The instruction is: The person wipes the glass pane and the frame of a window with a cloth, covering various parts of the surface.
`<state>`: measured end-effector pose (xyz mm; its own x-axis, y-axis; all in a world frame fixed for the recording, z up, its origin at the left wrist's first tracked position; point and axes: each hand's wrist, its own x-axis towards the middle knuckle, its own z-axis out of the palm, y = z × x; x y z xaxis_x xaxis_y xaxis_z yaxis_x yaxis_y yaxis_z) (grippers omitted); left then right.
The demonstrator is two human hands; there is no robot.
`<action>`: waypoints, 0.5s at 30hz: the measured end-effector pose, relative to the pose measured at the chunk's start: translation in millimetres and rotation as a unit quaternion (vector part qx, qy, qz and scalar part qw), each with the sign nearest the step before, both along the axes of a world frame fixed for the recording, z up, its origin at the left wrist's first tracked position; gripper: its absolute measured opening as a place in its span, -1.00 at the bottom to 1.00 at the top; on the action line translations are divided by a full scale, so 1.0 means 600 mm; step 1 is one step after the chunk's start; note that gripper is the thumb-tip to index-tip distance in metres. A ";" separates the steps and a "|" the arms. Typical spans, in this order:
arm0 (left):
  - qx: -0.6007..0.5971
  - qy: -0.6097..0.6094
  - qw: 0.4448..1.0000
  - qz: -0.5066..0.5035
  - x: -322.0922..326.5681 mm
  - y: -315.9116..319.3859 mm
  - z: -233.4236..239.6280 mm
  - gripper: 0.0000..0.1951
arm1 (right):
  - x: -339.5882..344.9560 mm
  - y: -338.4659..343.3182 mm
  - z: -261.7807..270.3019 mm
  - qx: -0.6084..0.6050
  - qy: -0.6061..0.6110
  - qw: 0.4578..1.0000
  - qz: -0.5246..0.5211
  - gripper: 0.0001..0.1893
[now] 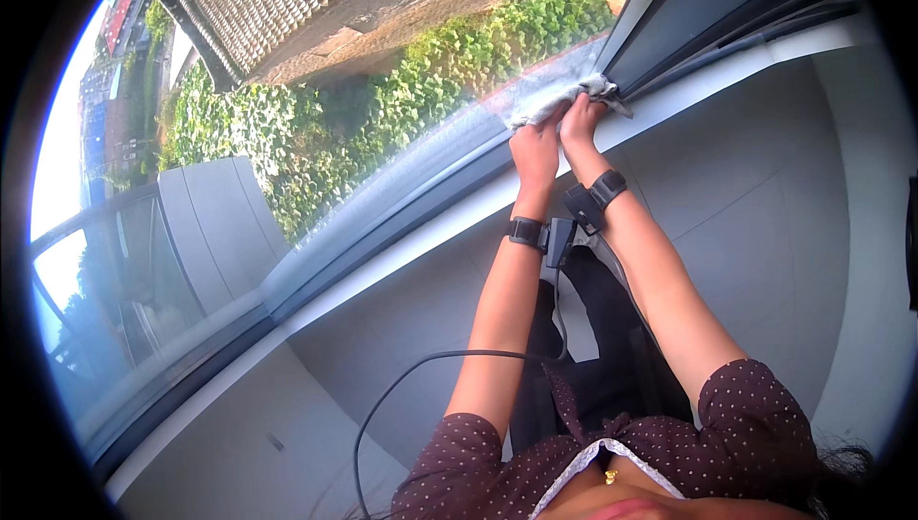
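A crumpled light grey cloth [536,108] is bunched at the lower edge of the window pane [430,151], close to an upright window frame bar [635,11]. My left hand [535,151] grips the cloth's near side, its fingertips partly hidden in the folds. Right beside it, my right hand [582,122] holds the cloth near its dark, frayed-looking end. Both arms stretch forward over the white sill [459,215]. Each wrist wears a black strap with a small box, the left box [560,242] and the right box [584,209] almost touching.
A black cable [409,361] loops from the left wrist box across my forearm. Dark window track rails [746,47] run along the sill to the right. Beyond the glass are ivy [430,83], a tiled roof [287,4] and a grey panel [219,222]. Grey floor tiles [753,233] lie below.
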<state>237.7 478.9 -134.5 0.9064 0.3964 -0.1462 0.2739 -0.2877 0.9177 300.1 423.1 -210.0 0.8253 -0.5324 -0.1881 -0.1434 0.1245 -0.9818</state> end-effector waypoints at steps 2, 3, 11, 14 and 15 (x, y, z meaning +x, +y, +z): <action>0.036 0.049 0.998 -0.008 0.001 0.007 -0.024 -0.67 | 0.001 0.003 -0.021 0.005 0.028 1.000 0.011 -0.55; 0.067 0.083 0.994 0.003 -0.013 0.037 -0.038 -0.64 | -0.010 0.034 -0.035 0.021 0.049 0.998 0.032 -0.53; 0.062 0.128 0.989 -0.034 0.007 0.036 -0.128 -0.49 | 0.016 -0.054 -0.128 0.194 0.215 0.929 0.231 -0.48; 0.074 0.159 0.983 -0.062 0.007 0.048 -0.179 -0.50 | 0.015 -0.060 -0.136 0.171 0.199 0.945 0.197 -0.47; 0.086 0.158 0.983 -0.047 -0.004 0.065 -0.198 -0.50 | 0.007 -0.045 -0.131 0.176 0.212 0.935 0.222 -0.47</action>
